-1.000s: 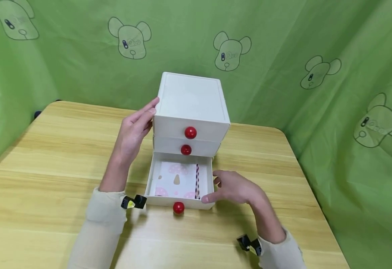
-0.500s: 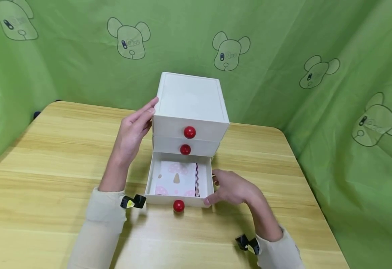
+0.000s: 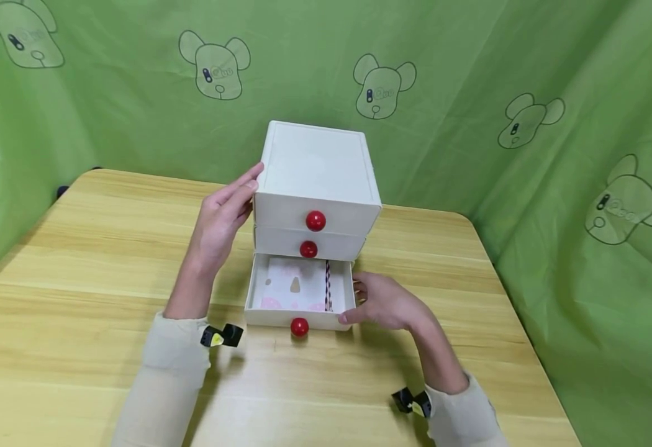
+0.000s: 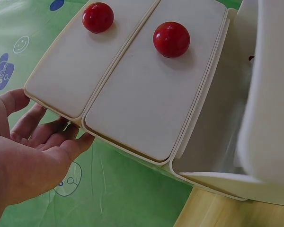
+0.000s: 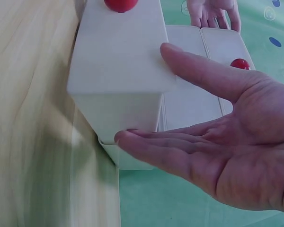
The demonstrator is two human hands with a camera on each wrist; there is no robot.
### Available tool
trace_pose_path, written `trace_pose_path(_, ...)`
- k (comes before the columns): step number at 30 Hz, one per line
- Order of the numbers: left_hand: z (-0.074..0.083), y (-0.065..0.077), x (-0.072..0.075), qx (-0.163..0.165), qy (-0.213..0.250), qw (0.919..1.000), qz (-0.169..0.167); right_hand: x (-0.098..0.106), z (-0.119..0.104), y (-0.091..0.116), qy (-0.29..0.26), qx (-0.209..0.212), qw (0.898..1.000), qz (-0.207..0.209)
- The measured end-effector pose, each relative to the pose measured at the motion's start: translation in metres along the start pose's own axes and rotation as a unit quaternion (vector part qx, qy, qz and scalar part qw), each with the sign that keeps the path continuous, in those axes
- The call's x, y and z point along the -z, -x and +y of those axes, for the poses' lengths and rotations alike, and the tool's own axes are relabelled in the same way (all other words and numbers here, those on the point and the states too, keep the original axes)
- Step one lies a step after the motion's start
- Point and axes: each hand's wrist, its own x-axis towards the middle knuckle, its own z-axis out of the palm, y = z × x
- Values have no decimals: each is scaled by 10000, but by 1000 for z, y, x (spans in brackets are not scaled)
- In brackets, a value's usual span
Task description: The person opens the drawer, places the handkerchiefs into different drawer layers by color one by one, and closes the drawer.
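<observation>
A white mini chest of drawers [image 3: 320, 162] with red knobs stands on the table, its bottom drawer [image 3: 253, 318] partly pulled out. Inside that drawer lie a white sheet with pink and tan patches [image 3: 281, 288] and a dark-and-white patterned strip [image 3: 328, 285]. My left hand [image 3: 220, 220] rests against the chest's upper left side, thumb near the top edge. At the drawer's front right corner is my right hand [image 3: 390, 301]: the thumb touches the front panel, and the fairly straight fingers lie along the side, as the right wrist view shows.
The two upper drawers, with red knobs [image 3: 315, 220], are closed. Wooden tabletop [image 3: 80, 298] surrounds the chest. A green curtain with printed bear heads [image 3: 315, 37] hangs behind and at both sides. A small black camera [image 3: 222, 336] sits at each wrist.
The bottom drawer has slid partway inward, its red knob shifting back toward the chest. My right hand has moved back with it. My left hand has stayed against the side.
</observation>
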Motion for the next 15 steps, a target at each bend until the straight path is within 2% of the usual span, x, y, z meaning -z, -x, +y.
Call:
trace_pose_path(3, 0, 0, 0, -1, -9, 10000, -3, 1, 2, -2, -205, -53, 9997, 76)
trace_pose_path(10, 0, 1, 0, 2, -54, 10000, -16, 3, 7, -6, -1137, 8, 9935, 102)
trace_pose_path(15, 0, 1, 0, 19, -110, 9999, -4, 3, 10, -9, -1306, -79, 9910, 282)
